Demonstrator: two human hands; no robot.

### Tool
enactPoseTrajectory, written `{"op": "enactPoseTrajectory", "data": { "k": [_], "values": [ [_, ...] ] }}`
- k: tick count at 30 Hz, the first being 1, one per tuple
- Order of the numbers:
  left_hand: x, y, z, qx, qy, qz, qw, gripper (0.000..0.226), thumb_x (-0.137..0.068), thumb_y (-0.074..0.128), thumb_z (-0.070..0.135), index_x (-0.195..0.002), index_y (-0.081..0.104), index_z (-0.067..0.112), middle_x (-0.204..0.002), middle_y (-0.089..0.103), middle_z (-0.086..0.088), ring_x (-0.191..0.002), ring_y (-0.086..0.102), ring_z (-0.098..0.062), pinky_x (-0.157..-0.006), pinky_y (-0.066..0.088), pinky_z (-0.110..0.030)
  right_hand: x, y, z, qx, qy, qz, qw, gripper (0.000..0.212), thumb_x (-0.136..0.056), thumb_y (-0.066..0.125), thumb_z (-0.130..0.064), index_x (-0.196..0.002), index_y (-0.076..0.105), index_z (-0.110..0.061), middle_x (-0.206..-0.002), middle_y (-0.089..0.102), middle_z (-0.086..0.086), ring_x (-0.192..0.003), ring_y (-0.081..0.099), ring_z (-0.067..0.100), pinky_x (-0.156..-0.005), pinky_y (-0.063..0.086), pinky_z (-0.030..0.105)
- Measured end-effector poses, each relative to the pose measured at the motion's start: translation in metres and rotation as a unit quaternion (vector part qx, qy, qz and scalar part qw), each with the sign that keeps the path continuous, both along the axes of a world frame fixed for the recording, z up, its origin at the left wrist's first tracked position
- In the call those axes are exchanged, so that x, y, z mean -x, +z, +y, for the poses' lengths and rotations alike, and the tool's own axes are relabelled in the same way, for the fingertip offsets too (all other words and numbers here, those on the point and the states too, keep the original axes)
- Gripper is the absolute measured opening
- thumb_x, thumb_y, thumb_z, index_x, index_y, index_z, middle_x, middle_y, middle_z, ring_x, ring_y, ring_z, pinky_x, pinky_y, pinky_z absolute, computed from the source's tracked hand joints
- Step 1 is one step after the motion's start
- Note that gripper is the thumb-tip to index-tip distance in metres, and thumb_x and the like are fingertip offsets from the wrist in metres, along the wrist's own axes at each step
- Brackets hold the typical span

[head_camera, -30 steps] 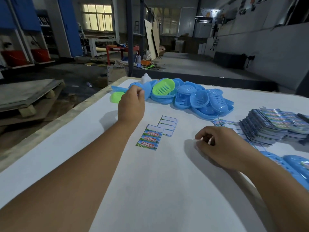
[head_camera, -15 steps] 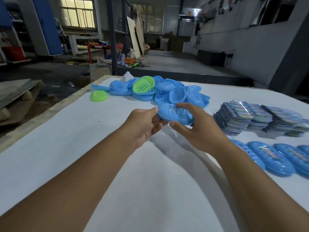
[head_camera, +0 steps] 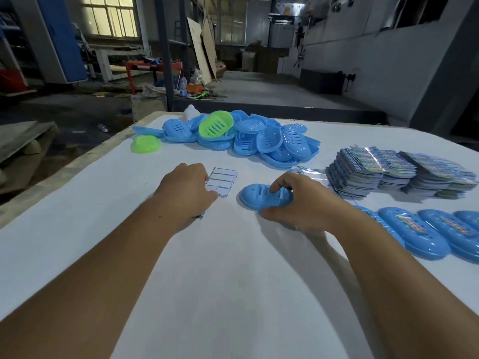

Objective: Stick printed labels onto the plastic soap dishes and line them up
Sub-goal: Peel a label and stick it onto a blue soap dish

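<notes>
A blue soap dish (head_camera: 259, 198) lies upside down on the white table (head_camera: 233, 286), and my right hand (head_camera: 305, 206) grips its right end with thumb and fingers curled round it. My left hand (head_camera: 185, 193) is lowered, back up, onto small label sheets (head_camera: 225, 180); its fingertips are hidden, so any hold on a label cannot be seen. A coloured sheet corner (head_camera: 201, 216) peeks out under the left wrist. Labelled blue dishes (head_camera: 414, 230) lie in a row at the right.
A pile of unlabelled blue dishes (head_camera: 269, 143) with a green one (head_camera: 216, 124) on top sits at the far side. Another green dish (head_camera: 145, 144) lies alone at the left. Stacks of printed labels (head_camera: 368, 172) stand at the right. The table's left edge (head_camera: 77, 164) drops off to the floor.
The blue dish, held in the air by both hands, has come down onto the table under my right hand. My left hand has let go and moved left onto the label sheets.
</notes>
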State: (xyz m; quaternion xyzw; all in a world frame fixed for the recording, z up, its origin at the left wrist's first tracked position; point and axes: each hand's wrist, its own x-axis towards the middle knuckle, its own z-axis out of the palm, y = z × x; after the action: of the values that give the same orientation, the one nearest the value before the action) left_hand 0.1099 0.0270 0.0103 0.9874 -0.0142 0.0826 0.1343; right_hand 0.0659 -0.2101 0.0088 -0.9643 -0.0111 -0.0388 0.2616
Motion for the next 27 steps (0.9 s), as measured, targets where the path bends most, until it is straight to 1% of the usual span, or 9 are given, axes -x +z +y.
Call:
{"op": "enactPoseTrajectory", "data": {
  "k": [4,6,9,13,16,18,22,25,27],
  "values": [
    [-0.001,0.005,0.001,0.029,0.012,0.031,0.999,0.058,-0.080,0.073,0.052,-0.128,0.056,0.025,-0.127,0.058,-0.005,-0.114,0.056,-0.023,-0.092,0.045,-0.034,0.001,-0.001,0.001,0.014,0.001,0.009,1.000,0.053,-0.063,0.074,-0.072,-0.101,0.052,-0.042,-0.106,0.057,-0.014,-0.095,0.056,0.014,-0.075,0.045,0.032],
    [-0.002,0.006,0.002,0.049,0.015,0.040,0.998,0.055,-0.083,0.071,0.052,-0.127,0.057,0.023,-0.127,0.061,-0.003,-0.115,0.056,-0.023,-0.094,0.046,-0.035,0.001,-0.001,0.001,0.011,0.002,0.009,1.000,0.051,-0.066,0.073,-0.071,-0.102,0.052,-0.042,-0.108,0.057,-0.011,-0.097,0.056,0.016,-0.077,0.045,0.033],
    [-0.005,0.006,0.006,0.097,0.013,0.037,0.994,0.045,-0.086,0.073,0.045,-0.125,0.060,0.024,-0.125,0.061,0.000,-0.110,0.057,-0.020,-0.089,0.046,-0.033,0.003,0.001,0.001,0.012,0.008,0.011,1.000,0.050,-0.069,0.072,-0.070,-0.105,0.052,-0.042,-0.112,0.058,-0.010,-0.101,0.055,0.017,-0.082,0.047,0.034],
    [-0.010,0.004,0.009,0.138,0.012,0.039,0.990,0.046,-0.081,0.080,0.036,-0.122,0.059,0.029,-0.115,0.059,0.004,-0.102,0.059,-0.018,-0.085,0.049,-0.033,0.005,0.003,0.001,0.020,0.019,0.011,1.000,0.048,-0.074,0.071,-0.068,-0.109,0.052,-0.041,-0.114,0.056,-0.011,-0.107,0.052,0.018,-0.084,0.044,0.034],
    [-0.014,0.001,0.010,0.195,0.017,0.032,0.980,0.049,-0.075,0.086,0.030,-0.115,0.057,0.033,-0.098,0.056,0.010,-0.090,0.062,-0.014,-0.071,0.049,-0.031,0.007,0.004,0.002,0.020,0.020,0.010,1.000,0.046,-0.076,0.071,-0.066,-0.110,0.052,-0.041,-0.115,0.056,-0.011,-0.109,0.052,0.019,-0.085,0.045,0.035],
    [-0.015,-0.001,0.010,0.234,0.022,0.023,0.972,0.051,-0.073,0.087,0.022,-0.110,0.056,0.035,-0.096,0.055,0.009,-0.083,0.061,-0.010,-0.064,0.051,-0.030,0.007,0.004,0.002,0.023,0.022,0.010,0.999,0.046,-0.076,0.070,-0.066,-0.110,0.052,-0.041,-0.113,0.055,-0.011,-0.109,0.051,0.019,-0.083,0.043,0.034],
    [-0.011,-0.002,0.006,0.360,0.022,0.007,0.933,0.043,-0.075,0.082,0.004,-0.103,0.063,0.030,-0.096,0.065,-0.001,-0.081,0.070,-0.018,-0.069,0.063,-0.039,0.006,0.004,0.003,0.023,0.014,0.002,1.000,0.050,-0.078,0.070,-0.064,-0.118,0.054,-0.040,-0.117,0.055,-0.006,-0.110,0.050,0.022,-0.079,0.040,0.033],
    [-0.009,0.008,0.002,0.395,-0.024,-0.016,0.918,0.025,-0.078,0.084,0.013,-0.092,0.069,0.027,-0.070,0.074,0.005,-0.060,0.071,-0.005,-0.047,0.053,-0.018,0.005,0.007,0.009,-0.009,0.004,-0.069,0.998,0.048,-0.084,0.069,-0.056,-0.126,0.060,-0.033,-0.127,0.060,-0.007,-0.117,0.051,0.015,-0.084,0.039,0.029],
    [-0.003,0.017,-0.004,0.417,-0.061,-0.025,0.906,0.017,-0.080,0.083,0.019,-0.088,0.070,0.026,-0.064,0.071,0.017,-0.056,0.068,0.003,-0.040,0.043,-0.010,0.005,0.010,0.015,-0.075,0.011,-0.118,0.990,0.041,-0.088,0.070,-0.047,-0.123,0.066,-0.026,-0.120,0.067,-0.011,-0.106,0.059,0.005,-0.088,0.046,0.025]
  ]
}}
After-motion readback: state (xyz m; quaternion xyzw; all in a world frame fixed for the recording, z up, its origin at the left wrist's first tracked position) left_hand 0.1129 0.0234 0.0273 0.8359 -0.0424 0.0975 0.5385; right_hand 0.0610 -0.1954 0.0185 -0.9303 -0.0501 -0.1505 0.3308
